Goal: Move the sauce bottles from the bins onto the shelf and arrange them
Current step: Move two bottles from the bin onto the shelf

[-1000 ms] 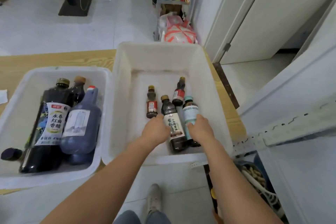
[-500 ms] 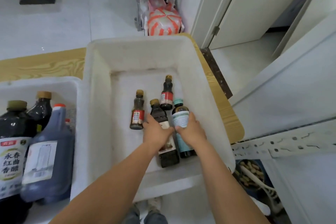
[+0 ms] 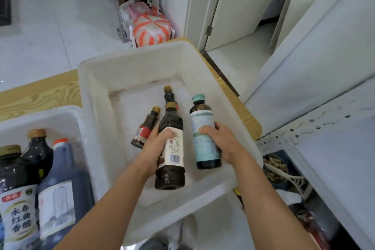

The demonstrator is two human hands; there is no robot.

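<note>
Gripping two bottles at once, you have both hands inside the large white plastic bin [image 3: 205, 73] at the centre of the frame. Your left hand [image 3: 156, 148] is closed around the middle of a dark brown sauce bottle with a gold cap and white barcode label [image 3: 171, 146], thumb across the label, fingers wrapped behind. Your right hand [image 3: 225, 142] is closed around a dark bottle with a teal cap and pale teal label [image 3: 204, 130], held at its lower body, cap pointing toward the top of the frame. Whether either bottle is clear of the bin floor cannot be told. Two bottles lie loose in the same bin: a small dark bottle with a gold cap and red label [image 3: 145, 128], just left of your left hand, and a second small dark bottle [image 3: 168, 95], mostly hidden behind the gold-capped one. At lower left of the frame, a second white plastic bin [image 3: 46, 117] holds large dark bottles, among them a big jug with an orange cap [image 3: 60, 189]. Both bins sit on a light wooden table [image 3: 38, 93]. A white perforated metal shelf rail [image 3: 316, 128] crosses the right side of the frame.
</note>
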